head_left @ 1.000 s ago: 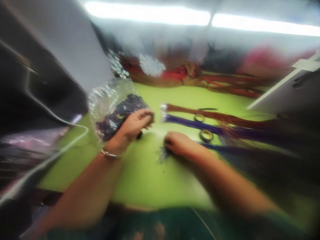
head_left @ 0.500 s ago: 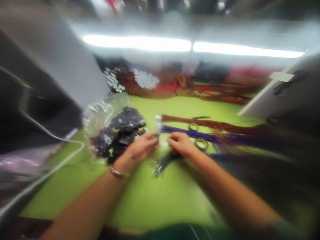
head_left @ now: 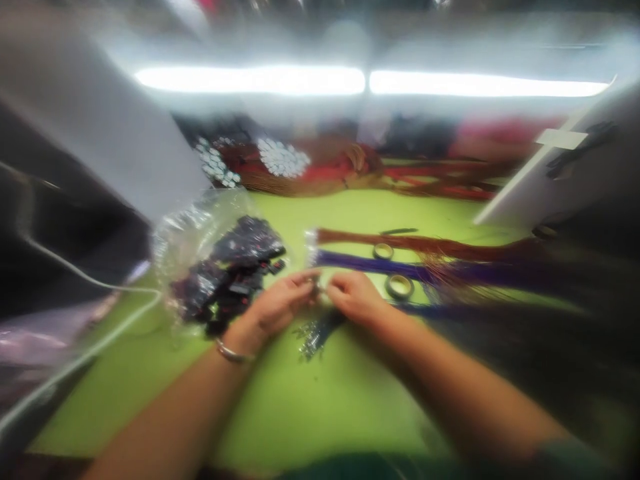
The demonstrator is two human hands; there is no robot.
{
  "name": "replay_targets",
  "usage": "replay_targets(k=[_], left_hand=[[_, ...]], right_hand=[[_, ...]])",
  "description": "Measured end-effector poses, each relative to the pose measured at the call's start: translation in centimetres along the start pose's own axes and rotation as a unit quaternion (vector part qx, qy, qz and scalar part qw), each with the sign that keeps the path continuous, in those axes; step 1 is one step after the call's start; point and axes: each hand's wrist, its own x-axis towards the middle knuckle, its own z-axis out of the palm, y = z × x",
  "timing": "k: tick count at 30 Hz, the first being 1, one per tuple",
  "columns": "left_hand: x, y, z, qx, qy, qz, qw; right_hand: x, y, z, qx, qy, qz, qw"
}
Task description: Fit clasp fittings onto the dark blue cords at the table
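My left hand [head_left: 283, 301] is closed in a pinch around something small and dark at its fingertips, too blurred to name. Facing it, my right hand [head_left: 357, 297] is also pinched, its fingertips close to the left ones; what it holds is hidden. Just below the hands lies a bundle of dark wires with shiny metal ends [head_left: 314, 339], partly covered by my right hand. A clear plastic bag [head_left: 173, 233] with small black plastic pieces [head_left: 245, 287] lies left of my left hand. Beyond my right hand run blue-purple wires [head_left: 360, 262] and brown wires [head_left: 357, 239].
Two tape rolls, a larger one [head_left: 399, 287] and a smaller one [head_left: 383, 251], lie by the wires on the green tabletop [head_left: 310, 420]. Red and brown wire bundles [head_left: 325, 180] with white ends lie at the back. A white cable [head_left: 107, 320] crosses the left side.
My hands have come closer together, the right one moving left toward the left fingertips. The whole view has shifted slightly, so the table things appear further left.
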Motion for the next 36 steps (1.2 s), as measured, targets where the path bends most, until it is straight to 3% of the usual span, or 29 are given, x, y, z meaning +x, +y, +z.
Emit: replay_targets(k=[5, 14, 23, 29, 36], left_hand=[[-0.12, 0.01, 0.27, 0.015, -0.004, 0.006, 1.0], [-0.23, -0.09, 0.1, 0.032, -0.014, 0.011, 0.999], [-0.09, -0.47, 0.44, 0.152, 0.006, 0.092, 0.984], [-0.08, -0.43, 0.45, 0.067, 0.033, 0.062, 0.995], [0.18, -0.84, 0.18, 0.113, 0.026, 0.082, 0.99]], right_hand=[[0.01, -0.04, -0.03, -0.013, -0.031, 0.013, 0.999], [0.17, -0.08, -0.12, -0.023, -0.028, 0.022, 0.999], [0.17, -0.11, -0.07, 0.023, -0.048, 0.004, 0.999], [0.28, -0.45, -0.37, 0.183, -0.036, 0.13, 0.974], [0.37, 0.14, 0.08, 0.122, -0.01, 0.07, 0.99]])
